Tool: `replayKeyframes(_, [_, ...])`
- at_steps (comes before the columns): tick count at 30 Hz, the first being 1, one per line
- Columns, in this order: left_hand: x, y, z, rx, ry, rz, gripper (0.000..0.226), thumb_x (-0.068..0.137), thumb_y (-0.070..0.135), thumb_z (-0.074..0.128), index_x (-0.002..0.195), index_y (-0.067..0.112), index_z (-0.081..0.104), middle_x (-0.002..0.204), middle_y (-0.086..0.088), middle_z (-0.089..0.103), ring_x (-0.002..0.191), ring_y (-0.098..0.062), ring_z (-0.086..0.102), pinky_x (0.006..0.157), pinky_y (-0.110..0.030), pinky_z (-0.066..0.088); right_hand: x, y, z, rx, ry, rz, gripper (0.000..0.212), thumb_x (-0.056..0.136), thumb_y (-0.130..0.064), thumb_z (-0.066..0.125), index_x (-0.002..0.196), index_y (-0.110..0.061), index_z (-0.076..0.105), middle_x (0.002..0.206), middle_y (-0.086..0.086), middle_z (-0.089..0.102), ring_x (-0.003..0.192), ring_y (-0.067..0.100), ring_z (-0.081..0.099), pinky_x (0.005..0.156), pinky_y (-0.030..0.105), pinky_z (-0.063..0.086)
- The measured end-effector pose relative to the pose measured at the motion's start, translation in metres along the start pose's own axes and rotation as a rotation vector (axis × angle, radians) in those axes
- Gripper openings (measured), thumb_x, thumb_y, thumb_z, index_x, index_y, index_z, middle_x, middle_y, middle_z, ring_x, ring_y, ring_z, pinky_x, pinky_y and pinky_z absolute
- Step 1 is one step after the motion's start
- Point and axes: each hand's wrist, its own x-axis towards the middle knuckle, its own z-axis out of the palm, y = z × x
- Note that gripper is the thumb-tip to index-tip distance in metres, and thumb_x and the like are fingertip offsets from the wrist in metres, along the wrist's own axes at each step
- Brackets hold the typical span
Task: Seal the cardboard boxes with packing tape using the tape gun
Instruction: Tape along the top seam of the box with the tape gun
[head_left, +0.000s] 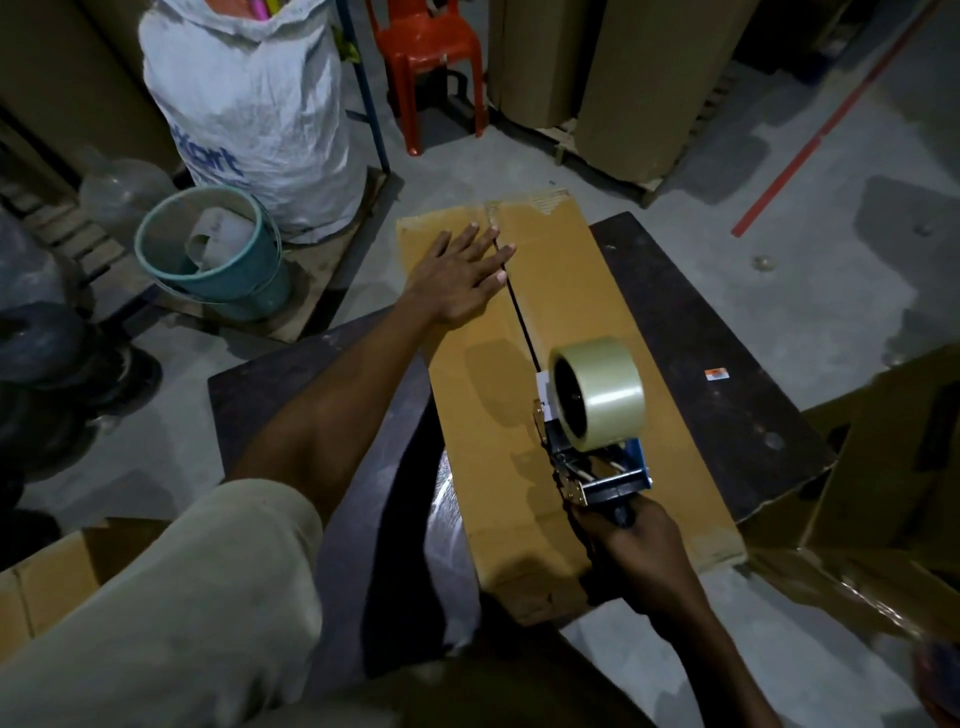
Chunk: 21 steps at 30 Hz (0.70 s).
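Your left hand (462, 275) lay flat, fingers spread and grasping nothing, on the far half of the cardboard box (571, 312), its fingertips at the centre seam (519, 312). This placement most likely pressed the flap down and kept the box from sliding on the dark table (727, 364) that carried it. Your right hand (636, 553) was clenched around the handle of the tape gun (597, 447), which sat on the box top at the near part of the seam, the clear tape roll (597, 392) upright above it. The gun was lined up with the seam so that tape could bridge both flaps. The dark gap between the flaps showed from the gun to your left fingertips, so that stretch appeared unsealed. Whether tape already covered the near end under the gun could not be told. A teal bucket (208, 249) and a white sack (254, 104) stood on the floor, well apart from the box.
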Motion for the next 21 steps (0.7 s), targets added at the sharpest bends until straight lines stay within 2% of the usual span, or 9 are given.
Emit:
replayKeyframes(4, [-0.038, 0.038, 0.011, 0.022, -0.059, 0.224, 0.055, 0.11, 0.05, 0.007, 0.162, 0.035, 0.004, 0.17, 0.006, -0.001, 0.157, -0.018, -0.005, 0.126, -0.045, -0.002, 0.001, 0.004, 0.001, 0.036, -0.008, 0.006, 0.028, 0.09, -0.022, 0.072, 0.068, -0.015, 0.056, 0.054, 0.005, 0.052, 0.049, 0.018, 0.046, 0.054, 0.035, 0.038])
replayKeyframes(6, [-0.069, 0.058, 0.015, -0.002, -0.055, 0.368, 0.048, 0.111, 0.046, 0.013, 0.159, 0.036, 0.008, 0.169, 0.007, 0.004, 0.158, -0.018, -0.003, 0.127, -0.043, -0.002, 0.001, 0.004, 0.0, 0.045, -0.012, -0.01, 0.029, 0.091, -0.023, 0.072, 0.068, -0.015, 0.056, 0.054, 0.005, 0.051, 0.047, 0.018, 0.046, 0.053, 0.034, 0.037])
replayKeyframes(8, [-0.092, 0.07, 0.019, -0.032, -0.033, 0.438, 0.041, 0.112, 0.04, 0.023, 0.151, 0.03, 0.013, 0.163, 0.01, 0.007, 0.157, -0.018, 0.003, 0.128, -0.044, 0.003, 0.0, 0.003, 0.0, 0.05, -0.022, -0.016, 0.029, 0.092, -0.021, 0.071, 0.068, -0.014, 0.055, 0.053, 0.005, 0.051, 0.045, 0.017, 0.045, 0.05, 0.031, 0.037])
replayKeyframes(11, [-0.088, 0.066, 0.014, -0.07, -0.033, 0.412, 0.041, 0.111, 0.041, 0.023, 0.152, 0.033, 0.02, 0.163, 0.014, 0.012, 0.157, -0.015, 0.008, 0.127, -0.045, 0.005, -0.002, 0.002, 0.0, 0.053, -0.034, -0.031, 0.029, 0.093, -0.019, 0.069, 0.069, -0.014, 0.053, 0.052, 0.006, 0.048, 0.044, 0.017, 0.042, 0.048, 0.029, 0.034])
replayKeyframes(14, [-0.059, 0.051, 0.005, -0.019, -0.025, 0.179, 0.052, 0.109, 0.046, 0.01, 0.161, 0.038, 0.016, 0.169, 0.009, 0.009, 0.157, -0.015, 0.002, 0.125, -0.045, -0.001, -0.003, -0.001, 0.0, 0.073, -0.031, -0.025, 0.027, 0.091, -0.018, 0.068, 0.069, -0.014, 0.054, 0.053, 0.009, 0.047, 0.044, 0.018, 0.041, 0.048, 0.028, 0.033])
replayKeyframes(16, [-0.044, 0.042, 0.002, -0.027, -0.006, 0.018, 0.053, 0.11, 0.046, 0.011, 0.162, 0.036, 0.016, 0.17, 0.006, 0.01, 0.158, -0.018, 0.003, 0.125, -0.047, 0.001, -0.003, -0.001, 0.002, 0.075, -0.019, -0.023, 0.028, 0.09, -0.018, 0.068, 0.067, -0.015, 0.054, 0.053, 0.01, 0.048, 0.044, 0.019, 0.041, 0.049, 0.029, 0.034])
replayKeyframes(17, [-0.043, 0.042, 0.001, -0.022, -0.004, -0.007, 0.054, 0.11, 0.048, 0.011, 0.162, 0.035, 0.016, 0.171, 0.005, 0.01, 0.158, -0.02, 0.002, 0.125, -0.049, 0.001, -0.003, -0.001, 0.003, 0.071, -0.017, -0.026, 0.028, 0.09, -0.018, 0.068, 0.067, -0.015, 0.054, 0.053, 0.01, 0.048, 0.044, 0.019, 0.042, 0.049, 0.03, 0.034])
replayKeyframes(19, [-0.055, 0.054, 0.005, -0.027, -0.027, 0.081, 0.056, 0.109, 0.049, 0.012, 0.162, 0.033, 0.017, 0.17, 0.003, 0.008, 0.158, -0.02, 0.001, 0.124, -0.05, -0.002, -0.004, -0.002, 0.004, 0.076, -0.015, -0.02, 0.025, 0.09, -0.018, 0.068, 0.068, -0.014, 0.055, 0.054, 0.011, 0.049, 0.044, 0.019, 0.042, 0.049, 0.032, 0.034])
replayKeyframes(21, [-0.081, 0.072, 0.014, -0.06, -0.025, 0.27, 0.052, 0.111, 0.042, 0.02, 0.156, 0.021, 0.037, 0.168, -0.001, 0.02, 0.157, -0.021, 0.008, 0.125, -0.053, 0.0, -0.004, -0.002, 0.003, 0.099, -0.007, -0.012, 0.024, 0.089, -0.018, 0.068, 0.069, -0.013, 0.055, 0.054, 0.011, 0.05, 0.045, 0.02, 0.042, 0.049, 0.033, 0.034])
